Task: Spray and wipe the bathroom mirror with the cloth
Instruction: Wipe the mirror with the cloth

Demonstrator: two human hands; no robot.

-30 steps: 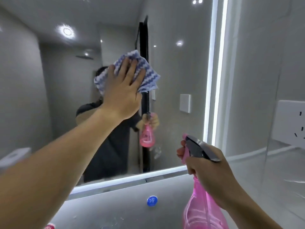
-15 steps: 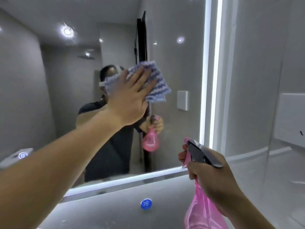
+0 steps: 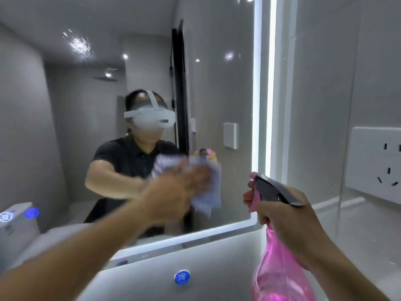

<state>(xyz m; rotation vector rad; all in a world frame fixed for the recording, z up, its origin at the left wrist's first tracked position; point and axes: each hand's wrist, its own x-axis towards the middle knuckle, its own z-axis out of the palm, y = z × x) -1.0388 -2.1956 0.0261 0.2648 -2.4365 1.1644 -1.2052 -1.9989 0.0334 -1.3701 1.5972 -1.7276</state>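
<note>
The bathroom mirror [image 3: 221, 79] fills the wall ahead, lit by a bright strip along its right and bottom edges. My left hand [image 3: 173, 192] presses a blue-and-white striped cloth [image 3: 210, 190] against the lower part of the glass; both are blurred by motion. To the right, in front of the mirror's lower right corner, my right hand [image 3: 284, 211] grips the neck of a pink spray bottle [image 3: 280, 272] with a dark trigger head, its nozzle pointing left. The glass reflects a person in a dark shirt wearing a white headset.
A white wall socket [image 3: 375, 164] sits on the grey tiled wall at right. Below the mirror a round blue sticker [image 3: 182, 277] marks the wall. A white toilet tank with blue lights [image 3: 17, 216] stands at far left.
My left hand has swept the cloth down the glass, from head height to near the mirror's bottom edge. My right hand with the spray bottle has stayed almost still.
</note>
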